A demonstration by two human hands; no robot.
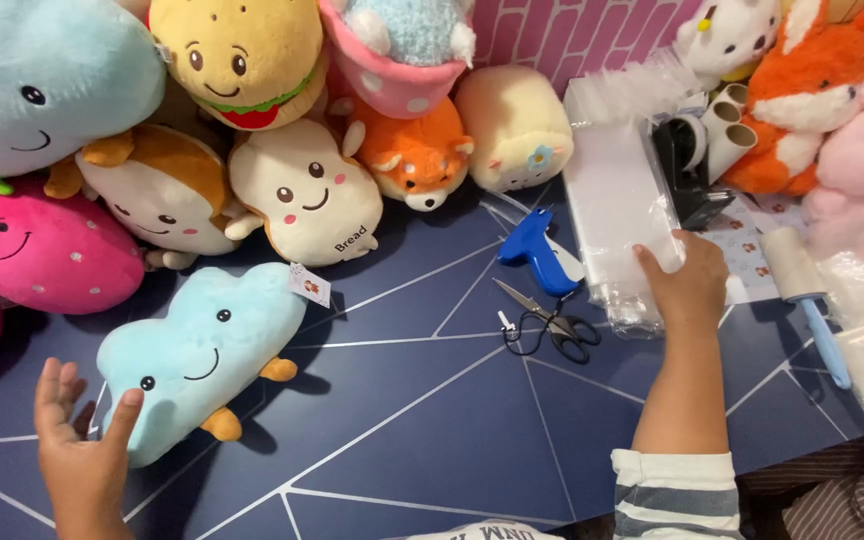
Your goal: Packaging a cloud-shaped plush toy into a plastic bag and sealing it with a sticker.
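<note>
My left hand [77,440] hovers spread and empty beside the blue cloud plush [202,355] while my right hand [687,285] presses flat on the clear bag stack [617,215], so I judge a careless tug could slide several slippery bags onto the scissors [552,322].

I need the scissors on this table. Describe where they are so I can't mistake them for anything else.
Start at the dark blue table with white lines. Right of centre, beside the right hand resting on a stack of clear bags, lies a blue tagging gun. The scissors lie just below it: the only metal-bladed thing, with black handles.
</note>
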